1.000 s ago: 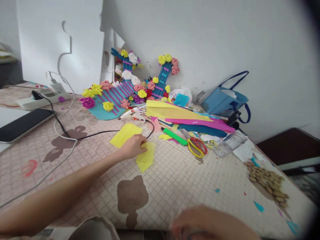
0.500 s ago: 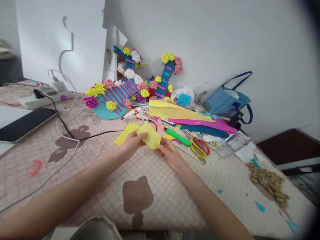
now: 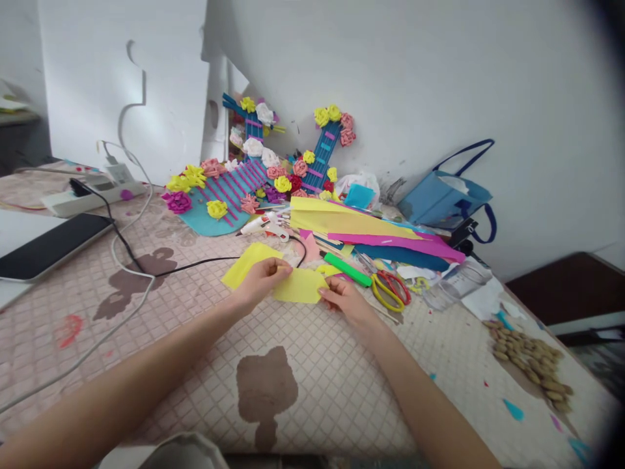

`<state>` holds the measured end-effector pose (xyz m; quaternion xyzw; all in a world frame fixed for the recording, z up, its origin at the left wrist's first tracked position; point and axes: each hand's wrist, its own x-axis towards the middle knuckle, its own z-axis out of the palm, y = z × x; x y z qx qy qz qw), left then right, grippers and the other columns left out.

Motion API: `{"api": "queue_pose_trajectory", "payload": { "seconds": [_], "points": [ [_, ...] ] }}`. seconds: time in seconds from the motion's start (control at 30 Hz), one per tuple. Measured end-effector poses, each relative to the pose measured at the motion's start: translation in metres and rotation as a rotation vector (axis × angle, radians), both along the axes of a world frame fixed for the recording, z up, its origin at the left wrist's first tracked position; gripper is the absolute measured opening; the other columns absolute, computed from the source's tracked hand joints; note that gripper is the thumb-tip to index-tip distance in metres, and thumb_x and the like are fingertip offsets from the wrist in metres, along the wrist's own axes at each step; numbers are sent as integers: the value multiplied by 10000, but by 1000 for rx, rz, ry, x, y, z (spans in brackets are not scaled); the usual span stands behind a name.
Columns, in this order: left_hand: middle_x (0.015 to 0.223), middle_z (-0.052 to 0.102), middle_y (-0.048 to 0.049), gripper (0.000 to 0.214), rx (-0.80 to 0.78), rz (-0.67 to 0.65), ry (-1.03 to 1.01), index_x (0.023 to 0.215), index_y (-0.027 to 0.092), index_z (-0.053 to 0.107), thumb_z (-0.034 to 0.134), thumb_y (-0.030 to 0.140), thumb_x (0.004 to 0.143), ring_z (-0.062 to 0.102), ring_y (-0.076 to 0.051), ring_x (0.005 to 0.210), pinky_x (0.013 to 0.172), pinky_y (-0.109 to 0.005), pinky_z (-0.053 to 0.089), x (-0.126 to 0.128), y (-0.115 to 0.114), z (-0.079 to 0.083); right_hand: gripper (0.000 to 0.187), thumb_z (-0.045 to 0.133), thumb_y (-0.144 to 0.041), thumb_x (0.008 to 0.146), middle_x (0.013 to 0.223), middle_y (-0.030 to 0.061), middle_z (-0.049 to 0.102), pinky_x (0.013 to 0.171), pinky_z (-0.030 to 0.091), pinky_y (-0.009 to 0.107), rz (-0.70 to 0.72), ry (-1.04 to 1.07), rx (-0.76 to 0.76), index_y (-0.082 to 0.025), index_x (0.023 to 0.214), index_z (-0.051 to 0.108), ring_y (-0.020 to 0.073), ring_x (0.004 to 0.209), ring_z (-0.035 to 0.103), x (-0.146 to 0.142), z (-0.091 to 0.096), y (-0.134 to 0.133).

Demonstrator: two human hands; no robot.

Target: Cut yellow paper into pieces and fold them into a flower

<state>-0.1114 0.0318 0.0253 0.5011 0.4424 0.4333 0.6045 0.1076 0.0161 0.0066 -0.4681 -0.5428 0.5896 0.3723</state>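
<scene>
- L hand (image 3: pixel 263 280): fingers were pinched on L end of yellow strip (image 3: pixel 300 286).
- R hand (image 3: pixel 344 296): fingers were clamped on its R end.
- Strip was held betw. hands, on near side of glue gun (image 3: pixel 263 223), a bit R of it.
- Yellow sheet (image 3: pixel 243 263) lay just in front of glue gun on worktop (image 3: pixel 342 384), partly hidden by L hand.
- Scissors (image 3: pixel 385 296) lay R of glue gun, w/ green tool (image 3: pixel 347 269) betw.
</scene>
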Motion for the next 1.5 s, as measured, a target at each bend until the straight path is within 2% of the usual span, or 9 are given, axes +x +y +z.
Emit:
{"api": "queue_pose_trajectory", "payload": {
  "seconds": [0.1,0.23,0.4,0.6,0.8,0.93,1.03,1.27,1.5],
  "points": [
    [569,517,36,333,-14,-108,133,754,129,559,682,422,655,480,-78,479,445,-192,376,-1,-1,-6,272,654,-415,720,539,-59,511,370,300,174,-36,-50,32,-171,779,549,53,410,414,4,2,2],
    [575,534,24,328,-30,-248,204,736,132,540,670,425,665,514,-95,511,487,-214,416,-2,-5,-11,276,624,-434,739,516,-67,492,351,282,173,-38,-57,61,-179,786,530,59,398,417,4,-1,3],
    [571,516,33,305,69,-290,272,733,132,551,663,410,681,461,-72,492,441,-182,320,-2,-10,-11,269,629,-428,741,521,-76,463,338,269,171,10,-89,91,-182,771,526,55,393,418,4,-5,1],
    [560,511,36,330,-26,-263,237,721,136,536,657,438,665,469,-80,486,452,-193,341,-1,-11,-10,301,648,-431,724,502,-81,472,336,250,170,3,-43,77,-191,742,467,52,373,393,1,-1,0],
    [734,611,-28,353,176,-285,291,863,124,582,632,437,709,556,-124,662,583,-226,416,2,-18,0,303,642,-446,734,574,-66,470,366,277,177,122,-122,109,-178,760,503,47,411,400,-4,3,-4],
    [634,561,-10,322,246,-256,348,760,113,604,594,434,734,485,-101,564,498,-206,353,7,-20,1,287,629,-439,756,571,-61,456,397,290,190,186,-149,146,-180,736,508,52,427,392,-14,10,-12],
    [598,530,-2,322,238,-232,332,683,116,590,572,432,739,459,-96,541,481,-201,332,9,-20,-1,292,606,-462,771,589,-52,464,399,293,195,158,-131,147,-185,747,516,59,438,397,-21,15,-16],
    [591,508,0,329,226,-296,340,688,116,581,565,439,747,437,-94,534,470,-198,306,9,-23,-4,308,581,-482,785,581,-43,450,403,291,196,29,-97,161,-188,712,526,74,465,391,-31,11,-17],
    [593,512,1,352,192,-176,305,666,123,584,543,465,737,448,-104,548,479,-201,329,10,-20,-4,324,511,-523,821,551,-57,462,346,249,195,10,-69,111,-202,773,509,65,388,376,-27,13,-19]
  ]
}}
